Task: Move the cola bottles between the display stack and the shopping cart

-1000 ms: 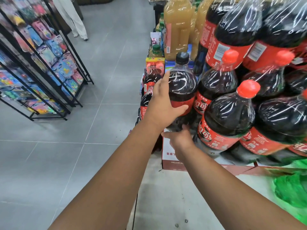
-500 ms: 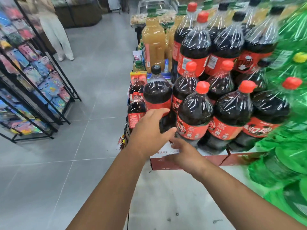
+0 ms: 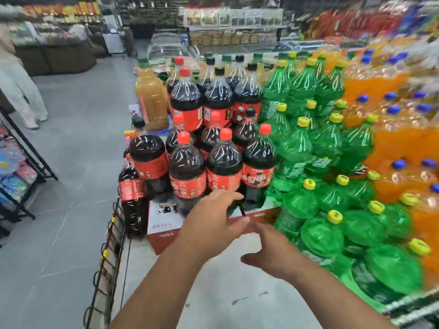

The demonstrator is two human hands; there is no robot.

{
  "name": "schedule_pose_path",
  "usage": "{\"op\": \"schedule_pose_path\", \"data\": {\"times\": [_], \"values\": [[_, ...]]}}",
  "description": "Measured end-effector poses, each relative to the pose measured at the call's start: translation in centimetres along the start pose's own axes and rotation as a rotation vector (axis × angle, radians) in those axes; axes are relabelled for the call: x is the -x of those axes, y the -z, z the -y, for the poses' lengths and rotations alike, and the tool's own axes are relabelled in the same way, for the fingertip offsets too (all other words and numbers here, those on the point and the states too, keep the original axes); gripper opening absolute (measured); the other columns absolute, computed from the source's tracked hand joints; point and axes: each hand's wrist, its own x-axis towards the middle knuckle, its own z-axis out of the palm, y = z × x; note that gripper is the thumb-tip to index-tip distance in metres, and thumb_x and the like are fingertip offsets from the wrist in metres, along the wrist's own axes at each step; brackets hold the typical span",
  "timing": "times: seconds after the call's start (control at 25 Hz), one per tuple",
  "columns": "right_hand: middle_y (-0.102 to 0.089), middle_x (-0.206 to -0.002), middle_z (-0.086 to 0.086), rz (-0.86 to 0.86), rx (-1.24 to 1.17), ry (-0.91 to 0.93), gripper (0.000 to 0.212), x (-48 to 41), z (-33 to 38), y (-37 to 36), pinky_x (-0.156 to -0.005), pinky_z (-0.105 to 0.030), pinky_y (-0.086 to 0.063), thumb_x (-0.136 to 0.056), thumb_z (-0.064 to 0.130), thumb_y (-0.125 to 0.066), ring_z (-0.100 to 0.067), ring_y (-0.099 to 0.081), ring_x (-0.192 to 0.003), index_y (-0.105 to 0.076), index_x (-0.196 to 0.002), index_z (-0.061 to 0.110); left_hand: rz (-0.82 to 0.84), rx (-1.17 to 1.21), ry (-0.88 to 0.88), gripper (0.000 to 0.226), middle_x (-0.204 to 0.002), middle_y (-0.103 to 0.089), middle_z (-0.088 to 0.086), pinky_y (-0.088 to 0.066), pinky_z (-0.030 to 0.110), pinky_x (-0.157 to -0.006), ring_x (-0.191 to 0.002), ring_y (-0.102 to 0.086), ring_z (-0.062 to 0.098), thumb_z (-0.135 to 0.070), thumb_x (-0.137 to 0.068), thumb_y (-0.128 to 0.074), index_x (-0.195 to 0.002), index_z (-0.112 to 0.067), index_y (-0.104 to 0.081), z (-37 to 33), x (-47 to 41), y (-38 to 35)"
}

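Observation:
A black-capped cola bottle stands at the left end of the display stack, on a red and white carton. Beside it stand red-capped cola bottles in rows, with more cola stacked above. My left hand hovers in front of the carton with relaxed fingers and holds nothing. My right hand is lower and nearer, fingers spread, holding nothing. Neither hand touches a bottle. A metal edge at the bottom right may be the shopping cart.
Green soda bottles and orange soda bottles fill the stack to the right. A juice jug stands behind the cola. A wire rack hangs on the stack's left side. A person stands in the aisle at far left.
Both hands have come off the black-capped cola bottle and pulled back toward me. The bottle now stands alone on the carton. The view has swung up and right.

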Motion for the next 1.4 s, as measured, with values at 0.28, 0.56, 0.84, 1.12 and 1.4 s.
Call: {"op": "schedule_pose_path", "data": {"times": [0.28,0.56,0.84,1.12,1.4], "values": [[-0.041,-0.148,-0.001,-0.098,0.110,-0.136,0.081,11.2,-8.9,5.3,-0.104,-0.023,-0.035,-0.080,0.042,-0.074,-0.017,-0.044,-0.133,-0.033,-0.148,0.029,0.117,-0.096,-0.140,0.048,-0.131,-0.058,-0.011,-0.042,0.028,-0.103,-0.123,-0.054,0.013,-0.048,-0.091,-0.068,-0.136,-0.034,-0.057,-10.5,1.6,-6.5],[-0.037,-0.149,-0.001,-0.275,0.152,-0.294,0.079,23.8,-17.9,9.4,-0.103,-0.028,-0.040,-0.083,0.044,-0.069,-0.018,-0.043,-0.134,-0.027,-0.150,0.034,0.291,-0.117,-0.331,0.053,-0.144,-0.051,-0.010,-0.038,0.027,-0.109,-0.133,-0.049,0.012,-0.053,-0.094,-0.062,-0.144,-0.038,-0.048,-21.0,4.4,-14.6],[-0.030,-0.151,-0.001,-0.459,0.113,-0.546,0.082,34.2,-24.8,11.0,-0.106,-0.033,-0.041,-0.083,0.048,-0.067,-0.023,-0.041,-0.135,-0.024,-0.151,0.032,0.454,-0.115,-0.534,0.054,-0.145,-0.050,-0.009,-0.036,0.026,-0.108,-0.135,-0.046,0.014,-0.053,-0.096,-0.060,-0.146,-0.039,-0.045,-30.1,6.0,-20.8],[-0.023,-0.156,0.002,-0.519,0.069,-0.775,0.080,39.9,-29.2,11.0,-0.102,-0.034,-0.046,-0.086,0.046,-0.066,-0.021,-0.045,-0.131,-0.022,-0.152,0.034,0.625,-0.065,-0.665,0.053,-0.144,-0.049,-0.012,-0.039,0.028,-0.108,-0.135,-0.047,0.012,-0.055,-0.095,-0.058,-0.145,-0.039,-0.045,-35.5,6.3,-26.5],[-0.025,-0.157,0.001,-0.531,0.019,-0.942,0.081,40.6,-33.0,11.6,-0.103,-0.033,-0.046,-0.085,0.045,-0.067,-0.022,-0.042,-0.133,-0.024,-0.152,0.032,0.747,-0.066,-0.777,0.056,-0.149,-0.046,-0.012,-0.036,0.029,-0.114,-0.138,-0.043,0.011,-0.054,-0.098,-0.056,-0.149,-0.038,-0.041,-38.8,3.4,-31.6]]}}
